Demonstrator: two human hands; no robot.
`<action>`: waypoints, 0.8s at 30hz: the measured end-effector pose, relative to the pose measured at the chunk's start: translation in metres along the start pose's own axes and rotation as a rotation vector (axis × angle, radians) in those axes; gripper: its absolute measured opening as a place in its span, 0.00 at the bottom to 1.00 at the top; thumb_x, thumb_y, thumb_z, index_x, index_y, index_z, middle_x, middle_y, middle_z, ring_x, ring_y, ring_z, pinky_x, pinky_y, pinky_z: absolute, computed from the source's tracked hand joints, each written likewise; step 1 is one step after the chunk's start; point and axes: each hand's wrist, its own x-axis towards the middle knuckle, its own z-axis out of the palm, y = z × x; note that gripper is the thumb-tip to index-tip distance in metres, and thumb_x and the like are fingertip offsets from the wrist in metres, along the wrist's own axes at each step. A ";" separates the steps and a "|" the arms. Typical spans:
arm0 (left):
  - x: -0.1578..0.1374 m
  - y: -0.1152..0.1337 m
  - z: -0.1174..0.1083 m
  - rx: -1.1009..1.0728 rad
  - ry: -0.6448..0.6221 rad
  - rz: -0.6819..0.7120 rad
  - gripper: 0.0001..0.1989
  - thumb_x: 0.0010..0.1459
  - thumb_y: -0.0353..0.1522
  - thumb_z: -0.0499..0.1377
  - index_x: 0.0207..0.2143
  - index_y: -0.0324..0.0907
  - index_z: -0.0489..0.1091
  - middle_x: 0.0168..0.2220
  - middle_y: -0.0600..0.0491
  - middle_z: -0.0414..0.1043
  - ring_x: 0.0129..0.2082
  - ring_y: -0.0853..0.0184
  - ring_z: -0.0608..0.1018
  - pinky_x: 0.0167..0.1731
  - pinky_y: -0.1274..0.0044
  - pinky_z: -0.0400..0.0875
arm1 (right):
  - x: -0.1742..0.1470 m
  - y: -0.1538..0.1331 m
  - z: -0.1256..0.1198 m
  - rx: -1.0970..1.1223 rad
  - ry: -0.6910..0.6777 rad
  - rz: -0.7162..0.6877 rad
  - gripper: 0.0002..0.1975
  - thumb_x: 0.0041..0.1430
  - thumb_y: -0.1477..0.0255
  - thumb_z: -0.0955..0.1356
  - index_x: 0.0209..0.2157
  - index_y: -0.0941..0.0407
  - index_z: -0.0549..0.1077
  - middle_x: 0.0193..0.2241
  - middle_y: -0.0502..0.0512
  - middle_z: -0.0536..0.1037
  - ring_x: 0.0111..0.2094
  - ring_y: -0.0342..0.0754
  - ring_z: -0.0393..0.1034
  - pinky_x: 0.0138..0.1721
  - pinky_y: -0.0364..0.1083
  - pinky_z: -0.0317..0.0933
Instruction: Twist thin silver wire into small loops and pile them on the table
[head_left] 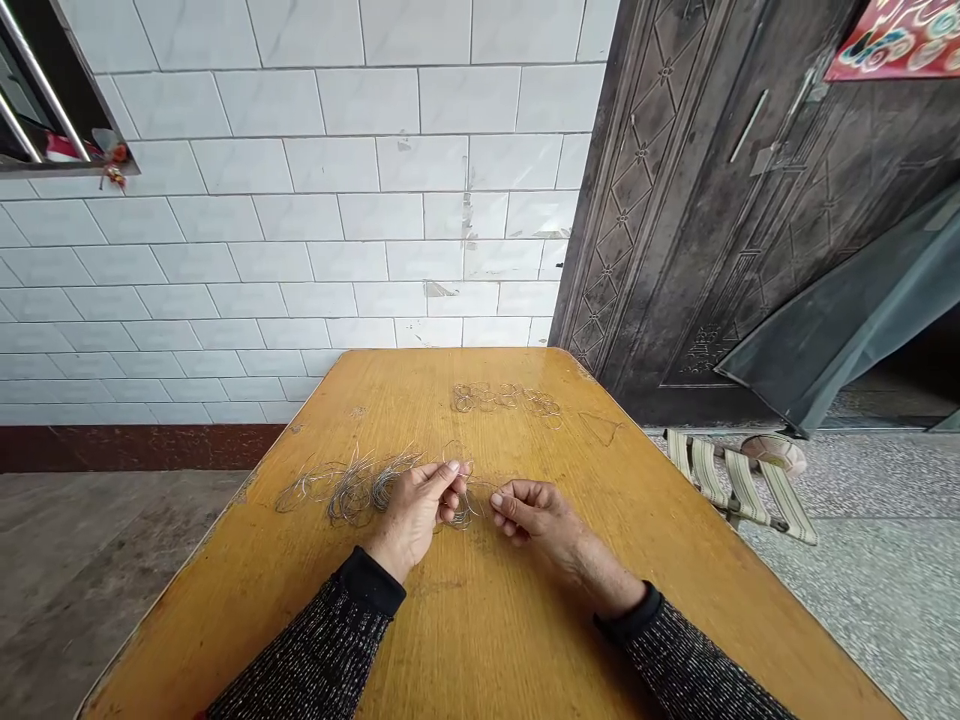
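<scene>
left hand (420,505): over mid table, just right of the coils, thumb and forefinger pinched on wire, other fingers curled in
right hand (544,525): near the left one, small gap between, thumb and forefinger closed on the same wire, other fingers curled
wire (482,484): thin, spans the gap between both hands, a loop rising above the left fingertips; exact ends too fine to tell
coils (352,490): grey tangled bunches, left of the left hand, inside the table's left edge; more strands partly hidden behind the left fingers
rings (502,398): row of thin loops toward the far edge, beyond both hands
strand (604,428): lone bent piece, near the right edge, apart from the rings
table (487,630): yellow wood, far corners rounded, far edge up by the wall (300,220), wide stretch of wood from right hand to right edge, more between the forearms
door (712,200): dark, beyond the far right corner
stool (739,485): striped straps, floor side, just off the right edge
</scene>
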 end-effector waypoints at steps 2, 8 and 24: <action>0.000 0.000 0.000 0.012 0.005 0.003 0.16 0.45 0.41 0.60 0.30 0.36 0.71 0.26 0.54 0.65 0.21 0.77 0.64 0.18 0.84 0.54 | 0.000 -0.002 0.002 0.006 0.015 -0.019 0.18 0.41 0.57 0.70 0.18 0.59 0.67 0.16 0.47 0.67 0.16 0.36 0.57 0.18 0.38 0.50; -0.002 0.000 0.002 0.002 0.008 -0.006 0.16 0.43 0.40 0.62 0.30 0.36 0.71 0.32 0.51 0.67 0.23 0.77 0.65 0.18 0.84 0.54 | -0.003 -0.009 0.007 0.011 -0.005 -0.021 0.18 0.41 0.57 0.70 0.19 0.59 0.68 0.16 0.47 0.66 0.16 0.37 0.56 0.18 0.39 0.50; -0.006 -0.003 0.008 0.121 -0.008 -0.016 0.12 0.40 0.37 0.62 0.21 0.37 0.65 0.19 0.57 0.62 0.18 0.76 0.61 0.19 0.81 0.52 | 0.000 -0.008 0.001 -0.242 0.062 -0.205 0.18 0.48 0.56 0.66 0.22 0.58 0.67 0.18 0.48 0.64 0.18 0.38 0.56 0.19 0.39 0.51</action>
